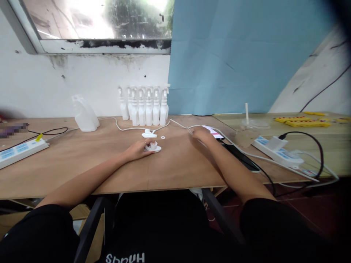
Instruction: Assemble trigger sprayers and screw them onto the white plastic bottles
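Centrally on the bench [178, 164], the left hand [138, 149] lies palm down with its fingers loosely curled onto a small white plastic part [153, 147]. The part is round and low, with a raised hub in its middle, and it sits flat on the wood directly under the fingertips; whether the fingers actually clamp it cannot be told. Just behind it lies a second white part [148, 135], flatter and winged in outline, and beside that a small white ring [163, 137], both apart from the hand.

The right hand [201, 134] reaches further back and to the right, fingers extended and resting on a white cable [181, 126] where it passes a white device with a pink mark [214, 132]. It grips nothing that can be made out.

Against the wall stands a tight row of white spray bottles [144, 106], all upright with trigger heads fitted. To their left a larger white bottle [85, 114] leans at a tilt. A white power strip [19, 150] lies at the left edge; a second power strip [276, 150] with a plugged adapter lies at the right, near a clear lidded cup [248, 133] and a dark phone [241, 156]. Yellow strips [301, 121] lie at the far right
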Available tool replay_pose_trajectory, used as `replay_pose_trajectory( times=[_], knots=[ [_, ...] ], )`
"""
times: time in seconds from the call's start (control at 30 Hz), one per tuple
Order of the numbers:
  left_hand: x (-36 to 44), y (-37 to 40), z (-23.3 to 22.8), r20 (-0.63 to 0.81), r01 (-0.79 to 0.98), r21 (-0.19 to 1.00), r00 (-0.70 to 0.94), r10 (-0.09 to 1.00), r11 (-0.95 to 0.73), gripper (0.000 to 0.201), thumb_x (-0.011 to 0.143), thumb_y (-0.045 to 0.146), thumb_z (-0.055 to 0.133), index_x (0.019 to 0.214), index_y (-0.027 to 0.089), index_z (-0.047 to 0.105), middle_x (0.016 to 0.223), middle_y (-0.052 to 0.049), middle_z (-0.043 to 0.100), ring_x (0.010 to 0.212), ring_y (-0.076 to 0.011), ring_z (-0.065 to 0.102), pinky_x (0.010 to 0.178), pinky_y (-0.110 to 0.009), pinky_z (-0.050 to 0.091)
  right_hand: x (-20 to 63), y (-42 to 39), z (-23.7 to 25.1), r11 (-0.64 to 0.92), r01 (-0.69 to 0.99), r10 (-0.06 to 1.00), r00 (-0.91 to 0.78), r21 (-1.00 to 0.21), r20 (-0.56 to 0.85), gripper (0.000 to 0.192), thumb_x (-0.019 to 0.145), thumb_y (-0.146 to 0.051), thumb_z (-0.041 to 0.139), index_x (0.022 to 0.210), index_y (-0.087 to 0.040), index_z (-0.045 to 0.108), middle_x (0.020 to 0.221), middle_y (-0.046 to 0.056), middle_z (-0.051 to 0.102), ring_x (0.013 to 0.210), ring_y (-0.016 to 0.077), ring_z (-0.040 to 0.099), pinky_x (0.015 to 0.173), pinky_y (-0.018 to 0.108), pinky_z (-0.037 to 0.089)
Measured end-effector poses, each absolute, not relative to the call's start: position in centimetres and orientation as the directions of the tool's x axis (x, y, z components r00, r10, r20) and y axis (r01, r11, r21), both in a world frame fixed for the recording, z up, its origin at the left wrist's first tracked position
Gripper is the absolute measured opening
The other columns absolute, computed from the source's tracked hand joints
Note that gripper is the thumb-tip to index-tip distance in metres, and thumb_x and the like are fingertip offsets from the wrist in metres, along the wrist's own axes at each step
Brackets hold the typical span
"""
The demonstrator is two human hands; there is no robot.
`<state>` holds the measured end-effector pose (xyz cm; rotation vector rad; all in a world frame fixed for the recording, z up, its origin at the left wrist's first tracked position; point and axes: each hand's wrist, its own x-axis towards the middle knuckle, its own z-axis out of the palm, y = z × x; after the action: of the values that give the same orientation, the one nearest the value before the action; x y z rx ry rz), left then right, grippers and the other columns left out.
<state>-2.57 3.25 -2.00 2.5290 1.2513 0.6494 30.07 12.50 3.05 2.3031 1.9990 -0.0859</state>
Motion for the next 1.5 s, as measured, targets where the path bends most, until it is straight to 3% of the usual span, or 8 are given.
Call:
replay_pose_trajectory(
  times=[0.3, 0.47, 0.63, 0.8, 0.87, 1.0, 1.17, 1.5],
  knots=[
    [-2.6, 3.0, -1.8, 0.284, 0.68, 0.416, 0.534, 0.796, -0.604, 0.053, 0.083, 0.049, 0.061, 0.128, 0.026, 0.046, 0.114, -0.005, 0.064, 0.095, -0.0223, 0.063, 0.082, -0.034, 0.049, 29.4, 12.0, 2.9, -0.069, 0.998, 0.994, 0.069, -0.007, -0.09, 0.032, 0.067, -0.015, 0.068, 0.098, -0.009, 0.074, 0.087, 0.019, 0.071, 0.086, 0.0302, 0.069, 0.069, 0.032, 0.051],
    [-2.5, 3.3, -2.0, 0.267, 0.688, 0.437, 0.516, 0.814, -0.579, 0.058, 0.082, 0.051, 0.062, 0.131, 0.025, 0.046, 0.115, -0.006, 0.064, 0.095, -0.0225, 0.063, 0.079, -0.034, 0.05, 29.6, 12.7, 3.1, -0.08, 0.995, 0.996, 0.082, -0.056, 0.044, 0.033, 0.077, -0.025, 0.063, 0.104, -0.008, 0.071, 0.105, 0.024, 0.069, 0.099, 0.0328, 0.066, 0.075, 0.033, 0.05],
    [-2.3, 3.2, -1.9, 0.259, 0.693, 0.442, 0.509, 0.821, -0.57, 0.058, 0.082, 0.051, 0.061, 0.132, 0.025, 0.049, 0.111, -0.005, 0.066, 0.093, -0.0227, 0.063, 0.081, -0.034, 0.05, 29.1, 12.2, 4.3, 0.186, 0.848, 0.931, 0.009, -0.497, 0.365, 0.034, 0.08, -0.021, 0.054, 0.112, -0.012, 0.062, 0.087, 0.013, 0.071, 0.074, 0.0213, 0.065, 0.064, 0.028, 0.047],
    [-1.9, 2.8, -1.5, 0.276, 0.668, 0.471, 0.508, 0.816, -0.576, 0.055, 0.083, 0.051, 0.061, 0.129, 0.023, 0.054, 0.109, -0.005, 0.068, 0.09, -0.0218, 0.063, 0.079, -0.032, 0.05, 26.5, 10.4, 5.3, 0.371, 0.081, 0.913, -0.215, -0.925, 0.347, 0.028, 0.085, -0.033, 0.05, 0.108, -0.019, 0.057, 0.105, 0.009, 0.07, 0.067, 0.0147, 0.063, 0.052, 0.024, 0.046],
    [-1.8, 2.7, -1.5, 0.278, 0.661, 0.484, 0.506, 0.817, -0.574, 0.054, 0.082, 0.051, 0.062, 0.128, 0.023, 0.055, 0.109, -0.005, 0.068, 0.09, -0.0215, 0.064, 0.08, -0.032, 0.05, 25.5, 9.7, 5.2, 0.324, -0.111, 0.889, -0.304, -0.94, 0.342, 0.027, 0.081, -0.036, 0.058, 0.103, -0.02, 0.058, 0.11, 0.008, 0.068, 0.077, 0.0154, 0.065, 0.058, 0.025, 0.05],
    [-1.9, 2.8, -1.7, 0.277, 0.679, 0.476, 0.488, 0.828, -0.559, 0.055, 0.081, 0.048, 0.064, 0.129, 0.022, 0.056, 0.11, -0.006, 0.068, 0.094, -0.0233, 0.064, 0.083, -0.034, 0.049, 23.6, 8.6, 4.4, 0.308, -0.15, 0.894, -0.29, -0.939, 0.34, 0.034, 0.072, -0.042, 0.076, 0.089, -0.016, 0.063, 0.073, 0.001, 0.064, 0.058, 0.0096, 0.057, 0.05, 0.02, 0.045],
    [-1.8, 2.7, -1.7, 0.286, 0.671, 0.472, 0.498, 0.819, -0.573, 0.055, 0.081, 0.049, 0.063, 0.128, 0.022, 0.056, 0.11, -0.006, 0.069, 0.094, -0.0235, 0.064, 0.082, -0.034, 0.049, 21.1, 6.7, 3.4, 0.437, -0.117, 0.801, -0.401, -0.892, 0.445, 0.048, 0.078, -0.065, 0.063, 0.085, -0.017, 0.063, 0.07, 0.0, 0.06, 0.055, 0.0113, 0.06, 0.049, 0.023, 0.048],
    [-1.4, 2.2, -1.5, 0.273, 0.671, 0.436, 0.536, 0.799, -0.599, 0.05, 0.083, 0.05, 0.062, 0.126, 0.024, 0.058, 0.099, -0.004, 0.07, 0.084, -0.0213, 0.063, 0.074, -0.031, 0.047, 20.2, 5.3, 2.1, 0.711, 0.138, 0.642, -0.527, -0.69, 0.556, 0.032, 0.096, -0.044, 0.046, 0.082, -0.017, 0.057, 0.056, -0.002, 0.057, 0.052, 0.0121, 0.058, 0.056, 0.025, 0.044]
  ],
)
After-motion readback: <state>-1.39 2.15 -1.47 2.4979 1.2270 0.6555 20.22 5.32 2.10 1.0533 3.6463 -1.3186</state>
